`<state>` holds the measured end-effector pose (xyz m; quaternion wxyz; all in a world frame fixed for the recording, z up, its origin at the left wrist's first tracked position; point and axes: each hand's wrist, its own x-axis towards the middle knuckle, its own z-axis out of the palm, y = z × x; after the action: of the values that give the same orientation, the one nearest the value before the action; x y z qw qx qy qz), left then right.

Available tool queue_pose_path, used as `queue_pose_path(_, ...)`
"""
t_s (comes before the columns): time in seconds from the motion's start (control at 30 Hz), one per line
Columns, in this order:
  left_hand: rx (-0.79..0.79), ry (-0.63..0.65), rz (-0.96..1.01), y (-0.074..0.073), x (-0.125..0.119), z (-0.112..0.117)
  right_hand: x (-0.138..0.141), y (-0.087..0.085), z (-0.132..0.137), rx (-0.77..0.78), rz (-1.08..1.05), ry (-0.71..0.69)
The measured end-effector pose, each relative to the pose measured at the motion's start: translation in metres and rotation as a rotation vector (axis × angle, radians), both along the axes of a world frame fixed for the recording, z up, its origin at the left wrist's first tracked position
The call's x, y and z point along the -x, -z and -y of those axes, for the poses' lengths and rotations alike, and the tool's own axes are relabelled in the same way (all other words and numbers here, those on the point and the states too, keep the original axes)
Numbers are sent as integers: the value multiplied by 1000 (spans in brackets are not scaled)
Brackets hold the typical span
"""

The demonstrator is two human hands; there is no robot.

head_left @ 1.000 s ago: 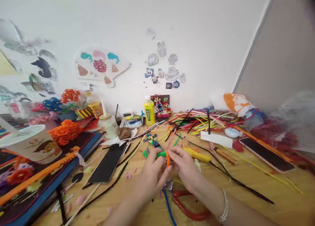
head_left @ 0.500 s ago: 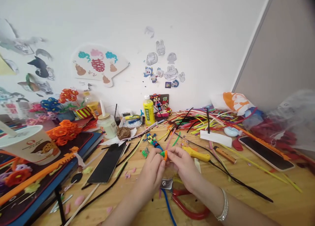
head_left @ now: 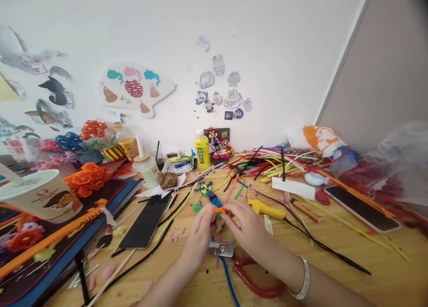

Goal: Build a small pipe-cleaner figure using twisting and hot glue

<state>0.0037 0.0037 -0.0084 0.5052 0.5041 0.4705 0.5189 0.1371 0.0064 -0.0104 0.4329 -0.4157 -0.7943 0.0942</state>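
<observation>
While both hands meet over the middle of the wooden table (head_left: 368,262), the left hand (head_left: 200,229) and right hand (head_left: 245,229) pinch a small orange pipe-cleaner piece (head_left: 219,210) between their fingertips, just above the tabletop. Left hand: fingers curled in, thumb and forefinger closed on the piece's left end. Right hand: fingers bent, tips closed on its right end; a silver bracelet (head_left: 302,284) sits on that wrist. A bit of green shows just under the orange piece, too small to tell if it is part of it.

Just below the hands lies a pair of red-handled pliers (head_left: 249,278), metal head near the left palm, with a blue pipe cleaner (head_left: 229,278) running beside it. Just beyond the fingertips lies a small colourful figure (head_left: 209,192). To the right of the right hand, a yellow-handled tool (head_left: 269,210) and a long black pipe cleaner (head_left: 321,246). Farther back, a spread pile of coloured pipe cleaners (head_left: 277,162), a yellow bottle (head_left: 202,151) by the wall, and a phone (head_left: 359,202) on the right. On the left: a black card (head_left: 147,220), orange flowers (head_left: 87,177), a paper cup (head_left: 43,197).
</observation>
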Motion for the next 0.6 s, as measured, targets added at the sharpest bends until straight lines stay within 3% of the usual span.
queue_pose_path(0.1,79,-49,65,8,-2,-2,1,1,0,12,47,5)
queue_pose_path(0.3,-54,97,77,10,-5,1,0,-4,1,-94,152,33)
queue_pose_path(0.43,26,166,119,10,-8,4,1,-3,1,-224,291,73)
queue_pose_path(0.6,115,129,113,10,-10,5,5,4,2,-385,497,173)
